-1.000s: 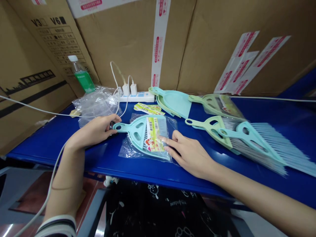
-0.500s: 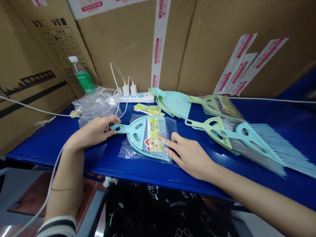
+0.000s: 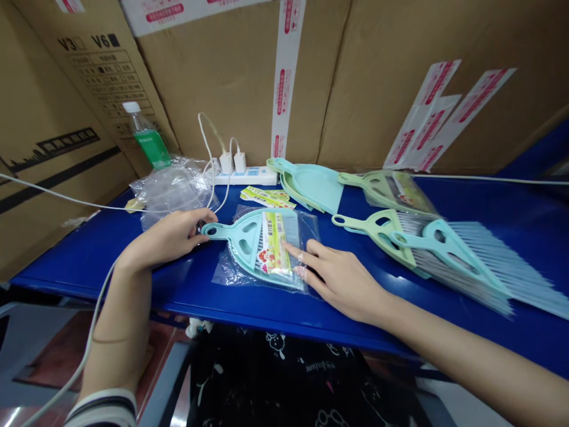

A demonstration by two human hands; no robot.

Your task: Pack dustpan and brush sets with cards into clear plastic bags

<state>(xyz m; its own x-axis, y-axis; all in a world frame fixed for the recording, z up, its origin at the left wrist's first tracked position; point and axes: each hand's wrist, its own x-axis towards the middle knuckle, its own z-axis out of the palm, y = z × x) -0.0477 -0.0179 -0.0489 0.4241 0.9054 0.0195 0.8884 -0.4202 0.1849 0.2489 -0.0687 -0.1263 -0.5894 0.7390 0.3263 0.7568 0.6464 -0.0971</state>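
A teal mini dustpan with brush point(image 3: 247, 238) lies on the blue table point(image 3: 186, 284), partly inside a clear plastic bag point(image 3: 231, 274). A yellow printed label card point(image 3: 272, 247) rests on it. My left hand point(image 3: 171, 238) is closed on the end of the dustpan's handle. My right hand point(image 3: 340, 277) lies flat with its fingers stretched out, the fingertips pressing on the label card and the bag.
More teal and green dustpans point(image 3: 316, 186) and brushes point(image 3: 448, 255) lie to the right. Spare label cards point(image 3: 265, 196), a power strip with chargers point(image 3: 243, 173), crumpled clear bags point(image 3: 171, 188) and a green bottle point(image 3: 148, 137) stand behind. Cardboard boxes point(image 3: 377, 77) wall the back.
My right fingers have slid slightly left across the label card, shifting it toward the handle. My left hand has stayed on the handle.
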